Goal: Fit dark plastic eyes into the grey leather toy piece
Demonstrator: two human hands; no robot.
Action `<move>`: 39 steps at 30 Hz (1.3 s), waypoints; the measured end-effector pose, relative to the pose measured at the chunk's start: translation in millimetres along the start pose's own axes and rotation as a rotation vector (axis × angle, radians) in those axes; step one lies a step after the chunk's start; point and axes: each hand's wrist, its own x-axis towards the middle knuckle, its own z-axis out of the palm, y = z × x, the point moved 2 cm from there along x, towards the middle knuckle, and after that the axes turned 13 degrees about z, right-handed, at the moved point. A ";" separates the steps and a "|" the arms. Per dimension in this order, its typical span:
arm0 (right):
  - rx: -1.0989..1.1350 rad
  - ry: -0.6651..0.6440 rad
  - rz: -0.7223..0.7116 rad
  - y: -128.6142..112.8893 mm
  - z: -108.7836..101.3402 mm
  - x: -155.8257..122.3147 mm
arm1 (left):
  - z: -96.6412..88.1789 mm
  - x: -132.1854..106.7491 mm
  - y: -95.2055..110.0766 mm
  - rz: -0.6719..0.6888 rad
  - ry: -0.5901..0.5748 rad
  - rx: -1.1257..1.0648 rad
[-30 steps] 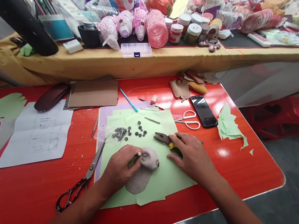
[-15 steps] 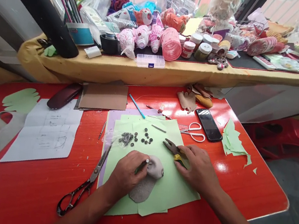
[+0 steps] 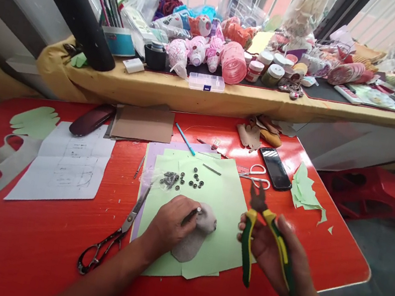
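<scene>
My left hand is closed around a short metal rod whose bright round end sticks out at the fingertips. It rests against a grey felt piece, curled over at the top, with a dark snap on its right edge. My right hand holds a pair of pliers with yellow and green handles, jaws pointing away and the handles spread. The pliers are raised over the right side of the green paper. Several dark snap parts lie beyond my left hand, some in a clear bag.
Large scissors lie left of the paper. White-handled scissors and a phone lie to the right. A drawn pattern sheet, a mouse and brown boards are at the left. The cluttered sill borders the back.
My right hand has picked the pliers up off the paper and brought them nearer and right, with their handles now spread. My left hand stays at the felt piece. The view has shifted slightly.
</scene>
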 end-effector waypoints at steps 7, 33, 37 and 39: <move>0.291 -0.370 0.253 46.5 40.6 -19.3 | 0.4 -0.7 -0.9 -0.018 -0.013 0.008; 0.326 -0.144 0.196 26.7 37.2 -24.5 | 0.9 -0.4 -1.3 0.007 -0.016 0.006; 0.260 -0.222 0.174 36.0 40.8 -24.7 | 2.4 -1.4 -2.8 0.009 -0.023 -0.028; 0.144 -0.227 0.227 46.2 42.5 -24.4 | 3.0 -1.9 -3.3 0.019 -0.023 -0.035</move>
